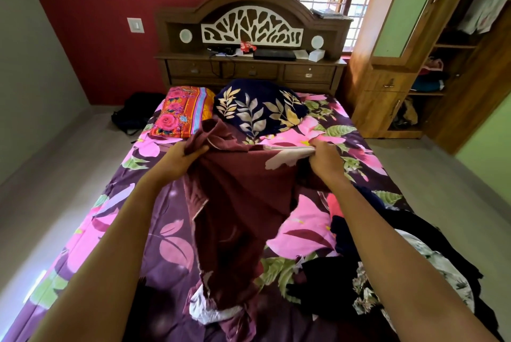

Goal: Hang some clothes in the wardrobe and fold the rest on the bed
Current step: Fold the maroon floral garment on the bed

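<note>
A maroon garment (240,198) hangs stretched between both hands above the bed (91,220), its lower part trailing down onto the floral sheet. My left hand (181,155) grips its upper left edge. My right hand (322,156) pinches its upper right edge, where a pale lining shows. A heap of dark and white patterned clothes (381,267) lies on the bed's right side under my right forearm. The wooden wardrobe (431,65) stands open at the right with clothes on its shelves.
Two pillows lie at the head of the bed: an orange floral one (181,112) and a navy leaf-patterned one (257,108). The carved headboard (251,37) holds small items on its shelf. A black bag (132,115) sits on the floor at the left.
</note>
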Demonstrator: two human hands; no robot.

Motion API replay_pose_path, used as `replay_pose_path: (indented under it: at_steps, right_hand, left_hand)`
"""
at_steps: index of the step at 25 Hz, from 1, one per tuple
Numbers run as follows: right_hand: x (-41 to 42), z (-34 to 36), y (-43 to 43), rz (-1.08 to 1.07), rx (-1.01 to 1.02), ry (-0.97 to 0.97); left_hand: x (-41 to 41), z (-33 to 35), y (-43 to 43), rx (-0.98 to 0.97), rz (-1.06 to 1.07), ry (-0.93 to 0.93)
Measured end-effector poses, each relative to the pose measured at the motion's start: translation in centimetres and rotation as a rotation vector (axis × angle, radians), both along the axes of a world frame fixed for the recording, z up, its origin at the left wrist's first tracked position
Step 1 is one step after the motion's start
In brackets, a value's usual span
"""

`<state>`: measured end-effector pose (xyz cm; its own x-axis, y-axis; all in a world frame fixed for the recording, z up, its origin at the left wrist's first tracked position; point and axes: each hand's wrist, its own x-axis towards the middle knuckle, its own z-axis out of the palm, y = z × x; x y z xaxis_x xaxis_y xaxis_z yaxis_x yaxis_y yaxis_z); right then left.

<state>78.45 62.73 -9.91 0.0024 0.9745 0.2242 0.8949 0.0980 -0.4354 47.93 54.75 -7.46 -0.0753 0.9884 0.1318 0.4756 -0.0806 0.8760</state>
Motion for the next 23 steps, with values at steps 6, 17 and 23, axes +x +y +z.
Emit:
replay_pose_path:
  at_steps: [6, 17, 23]
  right_hand:
    - [0.1, -1.2, 0.5, 0.322, -0.420, -0.129]
    - [-4.4, -7.3, 3.1, 0.455, -1.195, -0.283]
    - [-10.0, -0.2, 17.1, 0.018, -0.402, 0.663]
  left_hand:
    - [-1.9, -4.5, 0.5, -0.291, -0.077, 0.049]
    - [0.2, -12.1, 4.4, -0.922, -0.157, 0.540]
    - [-0.9, -1.6, 18.7, -0.097, 0.291, 0.170]
